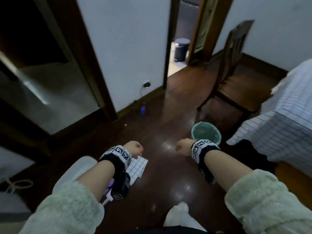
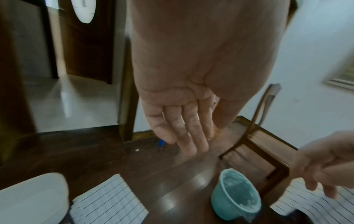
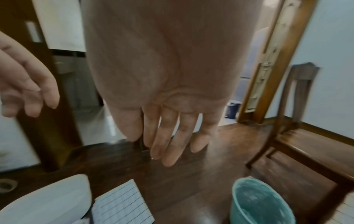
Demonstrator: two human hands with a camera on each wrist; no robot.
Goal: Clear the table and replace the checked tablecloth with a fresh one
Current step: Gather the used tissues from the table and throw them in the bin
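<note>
The checked tablecloth point(image 1: 278, 124) drapes over the table at the right edge, its corner hanging towards the floor. A folded checked cloth point(image 1: 136, 168) lies low beside a white rounded object point(image 1: 76, 171), just under my left wrist. My left hand point(image 1: 134, 148) hangs above that folded cloth point(image 2: 107, 201), holding nothing, and in the left wrist view its fingers point(image 2: 182, 128) are straight. My right hand point(image 1: 183, 146) hovers in front of the teal bin point(image 1: 206, 132), also empty, and its fingers point(image 3: 172, 136) point straight down.
A wooden chair point(image 1: 236, 81) stands beyond the teal bin, next to the table. Dark wooden floor point(image 1: 168, 174) spreads between my hands. Ahead, an open doorway shows a small dark pedal bin point(image 1: 181, 49). A small blue object point(image 1: 143, 110) lies by the skirting board.
</note>
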